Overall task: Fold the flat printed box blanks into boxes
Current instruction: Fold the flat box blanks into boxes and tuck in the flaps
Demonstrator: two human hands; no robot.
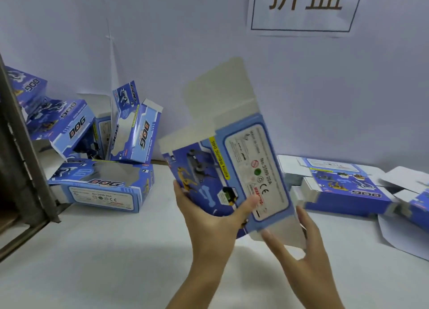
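Note:
A blue printed box blank (228, 169) is held up in the air over the white table (111, 250), partly opened into a sleeve, with its grey inner flaps sticking up and to the left. My left hand (209, 218) grips its lower left side, thumb across the printed face. My right hand (299, 246) holds the blank's white bottom flap from below, fingers straight on both sides of it.
Several folded blue boxes (102, 185) lie piled at the left by a dark metal frame (21, 160). A stack of flat blanks (343, 188) lies at the right on the table. A white wall with a printed sign (304, 7) stands behind.

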